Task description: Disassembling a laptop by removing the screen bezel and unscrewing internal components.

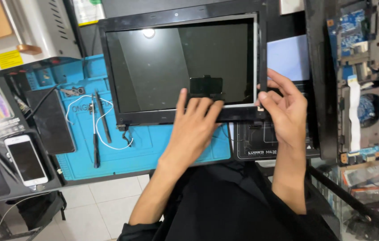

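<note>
The laptop screen (183, 67), dark glass in a black frame, lies at twelve o'clock of the view, over a blue work mat (154, 147). The left hand (194, 127) rests flat on the lower frame edge at about six o'clock of the screen, fingers spread and extended, pressing rather than gripping. The right hand (285, 109) is at the screen's lower right corner, about four o'clock, thumb and fingers pinched on the frame edge there. A black mat (261, 145) lies under that corner.

On the blue mat, at nine o'clock of the left hand, lie two slim tools (96, 129) and a white cable (109, 140). A white phone (25, 159) lies at eight o'clock. An opened laptop base (359, 80) with exposed boards stands at three o'clock.
</note>
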